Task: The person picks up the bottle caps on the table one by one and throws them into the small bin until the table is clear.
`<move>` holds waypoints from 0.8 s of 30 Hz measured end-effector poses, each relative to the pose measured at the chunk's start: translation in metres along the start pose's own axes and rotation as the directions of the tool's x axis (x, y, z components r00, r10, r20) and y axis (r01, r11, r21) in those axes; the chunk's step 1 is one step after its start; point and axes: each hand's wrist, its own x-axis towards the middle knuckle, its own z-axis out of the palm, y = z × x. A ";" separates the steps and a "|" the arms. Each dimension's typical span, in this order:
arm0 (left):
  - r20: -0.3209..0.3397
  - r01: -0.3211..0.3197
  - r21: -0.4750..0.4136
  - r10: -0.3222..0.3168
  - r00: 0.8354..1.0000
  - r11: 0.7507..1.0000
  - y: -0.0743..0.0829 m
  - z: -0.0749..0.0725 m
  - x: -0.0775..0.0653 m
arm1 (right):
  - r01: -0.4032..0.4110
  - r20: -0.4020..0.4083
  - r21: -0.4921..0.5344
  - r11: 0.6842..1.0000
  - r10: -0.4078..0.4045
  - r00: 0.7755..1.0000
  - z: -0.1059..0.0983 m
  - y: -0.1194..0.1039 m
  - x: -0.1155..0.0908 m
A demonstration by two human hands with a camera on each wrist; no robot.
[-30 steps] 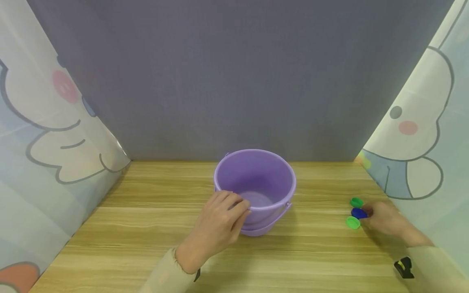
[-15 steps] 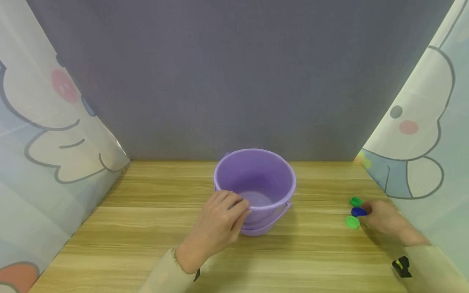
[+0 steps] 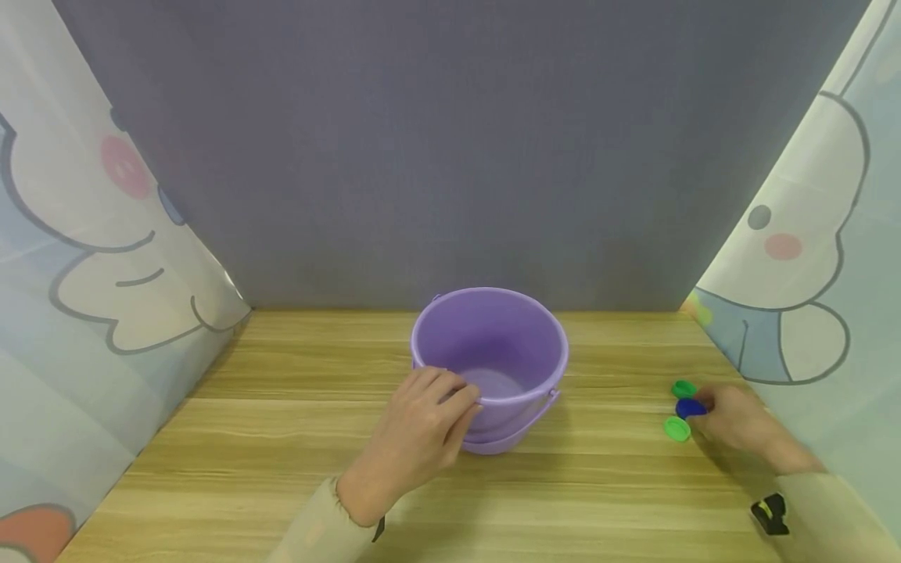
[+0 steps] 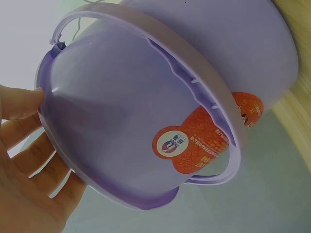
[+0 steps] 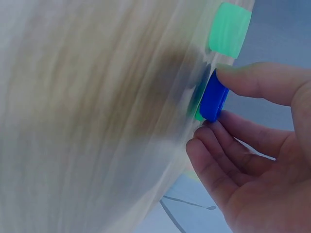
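The blue cap sits between the thumb and index finger of the right hand, pinched on opposite edges, with the gap narrowed to just the cap's width and the other fingers loosely bent beside it. It looks like moulded plastic: probably very light, stiff and hard to damage, though its smooth face could slide if squeezed off-centre, so the side wall, where thumb and fingertip meet it now, seems the best place to hold. Whether its underside touches the desk I cannot tell. Just beside the pinch, on the thumb's side, lies a light green cap; on the index finger's side, slightly beyond the fingertips, lies a darker green cap. Both seem the same kind of thin, rigid piece, low enough that they are best taken by their edges too. Well to the left of these fingers stands a purple bucket, upright, its rim gripped by the left hand, thumb outside and fingers hooked over the edge. Its wall appears thin and a little springy, likely light for its size and easy to tip, so the thicker rim is a sound hold. The bucket's handle hangs down the outside, to the right of the left fingers, and would probably swing freely.
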 end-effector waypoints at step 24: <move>0.009 0.009 -0.006 -0.009 1.000 1.000 0.001 -0.001 0.000 | -0.042 -0.080 0.047 0.998 0.046 0.996 -0.005 -0.027 -0.002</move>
